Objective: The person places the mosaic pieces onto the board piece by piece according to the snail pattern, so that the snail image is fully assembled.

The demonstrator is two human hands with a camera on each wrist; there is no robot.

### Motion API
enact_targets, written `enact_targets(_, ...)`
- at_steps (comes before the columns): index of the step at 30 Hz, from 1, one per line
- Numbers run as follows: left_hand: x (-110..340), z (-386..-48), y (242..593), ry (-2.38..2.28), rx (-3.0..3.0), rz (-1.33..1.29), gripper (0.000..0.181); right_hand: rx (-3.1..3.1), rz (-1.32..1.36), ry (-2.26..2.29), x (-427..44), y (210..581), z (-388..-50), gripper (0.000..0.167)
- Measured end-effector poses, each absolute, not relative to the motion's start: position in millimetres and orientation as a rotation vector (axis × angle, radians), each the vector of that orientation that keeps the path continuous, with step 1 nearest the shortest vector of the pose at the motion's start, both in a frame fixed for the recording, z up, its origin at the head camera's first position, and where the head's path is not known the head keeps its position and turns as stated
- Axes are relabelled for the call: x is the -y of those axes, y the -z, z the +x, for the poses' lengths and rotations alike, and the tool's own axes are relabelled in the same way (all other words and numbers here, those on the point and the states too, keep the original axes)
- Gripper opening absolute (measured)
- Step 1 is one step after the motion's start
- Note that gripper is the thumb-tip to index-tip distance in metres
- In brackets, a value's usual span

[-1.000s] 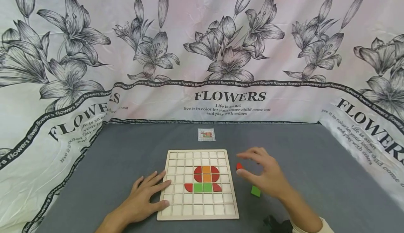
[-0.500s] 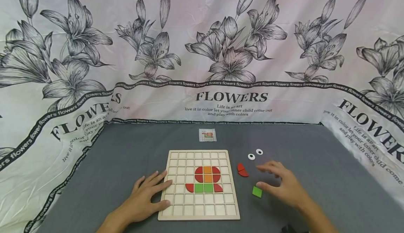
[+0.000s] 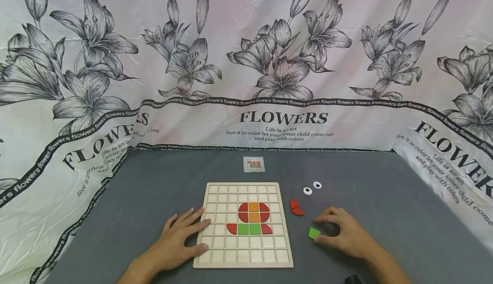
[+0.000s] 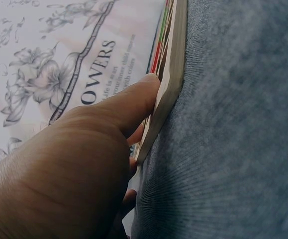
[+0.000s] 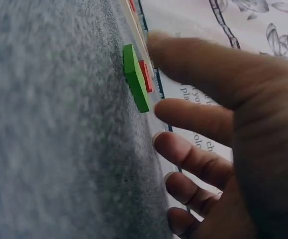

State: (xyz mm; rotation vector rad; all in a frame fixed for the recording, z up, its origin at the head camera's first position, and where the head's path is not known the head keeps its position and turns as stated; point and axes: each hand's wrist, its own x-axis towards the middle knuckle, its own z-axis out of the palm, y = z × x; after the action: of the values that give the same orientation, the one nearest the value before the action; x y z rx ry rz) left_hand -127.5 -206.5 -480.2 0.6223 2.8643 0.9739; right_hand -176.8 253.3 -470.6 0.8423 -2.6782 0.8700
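My left hand (image 3: 173, 241) rests on the left edge of a pale wooden grid board (image 3: 223, 256), fingers spread and thumb on the frame; the left wrist view shows the thumb (image 4: 144, 94) over the edge. On the board lie several red quarter-round tiles (image 3: 264, 218), orange square tiles (image 3: 254, 207) and green square tiles (image 3: 243, 229). My right hand (image 3: 346, 235) hovers low around a loose green square tile (image 3: 312, 232), thumb and fingers apart. In the right wrist view a gap shows between the fingers and that green tile (image 5: 135, 79).
Two red quarter-round pieces (image 3: 296, 207) lie right of the board, with two white-and-black eye discs (image 3: 307, 191) behind them. A small picture card (image 3: 253, 164) lies beyond the board. A dark object (image 3: 352, 279) shows at the bottom edge. A flower-printed cloth (image 3: 283, 123) stands behind the grey tabletop.
My right hand has let go of a red piece, moved away from the red pair, and come down toward the loose green tile. The eye discs are now uncovered. My left hand stays put.
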Motion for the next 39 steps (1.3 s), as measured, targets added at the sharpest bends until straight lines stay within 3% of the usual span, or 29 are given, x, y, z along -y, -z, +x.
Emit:
enact_targets(13,205.9,-127.4,480.4,-0.956,-2.879,0.62,0.064,2.769,0.886,-0.814,-248.0,465.4,-177.0,0.023)
enact_targets(23,206.1,-128.0,479.2,-0.957,-2.858,0.616,0.065,2.5,0.984,-0.827,-235.4,456.5,-179.5,0.03)
enact_targets(39,206.6,-127.2,480.2,-0.963,-2.875,0.642,0.065,2.314,1.174,-1.019,-174.1,405.9,-180.4,0.035)
